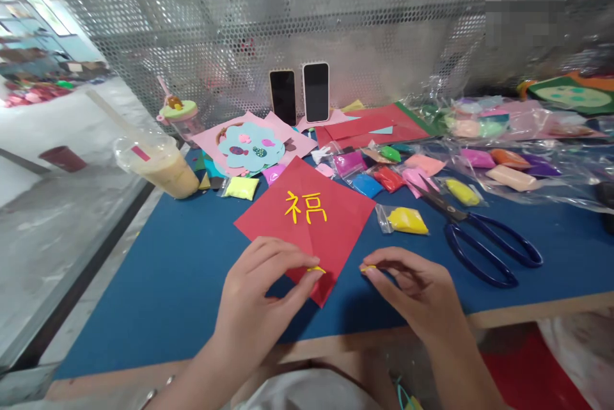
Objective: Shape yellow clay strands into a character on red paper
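Table (167, 282): clay strip (316, 268) in left grip (259, 295)

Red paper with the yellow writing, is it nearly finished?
Partly. Done: yellow clay strokes on the red paper square form a character's left part and the top of its right part. In hand: the left hand pinches a yellow clay strip over the paper's lower corner; the right hand pinches a smaller yellow clay bit just beside it. Left: the right part looks unfinished, with bare paper below.
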`<control>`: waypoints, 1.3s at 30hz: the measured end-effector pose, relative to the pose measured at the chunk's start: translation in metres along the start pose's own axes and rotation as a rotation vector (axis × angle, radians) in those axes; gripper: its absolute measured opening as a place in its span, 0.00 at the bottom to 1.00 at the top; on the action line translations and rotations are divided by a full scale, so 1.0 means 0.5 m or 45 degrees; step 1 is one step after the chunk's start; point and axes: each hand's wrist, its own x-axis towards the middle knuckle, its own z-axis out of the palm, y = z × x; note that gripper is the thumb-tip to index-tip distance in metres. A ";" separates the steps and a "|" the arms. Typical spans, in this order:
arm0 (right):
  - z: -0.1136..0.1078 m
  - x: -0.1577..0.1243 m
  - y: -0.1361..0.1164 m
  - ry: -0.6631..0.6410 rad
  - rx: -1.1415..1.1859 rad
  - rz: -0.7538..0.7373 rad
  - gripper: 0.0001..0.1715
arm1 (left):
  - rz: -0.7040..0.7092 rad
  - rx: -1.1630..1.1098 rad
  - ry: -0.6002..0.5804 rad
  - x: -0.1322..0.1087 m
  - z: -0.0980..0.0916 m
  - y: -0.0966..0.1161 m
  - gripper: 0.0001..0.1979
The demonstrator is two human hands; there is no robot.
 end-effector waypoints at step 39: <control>-0.107 0.033 0.107 0.028 -0.994 -0.640 0.22 | -0.214 0.038 -0.464 -0.033 0.186 0.064 0.22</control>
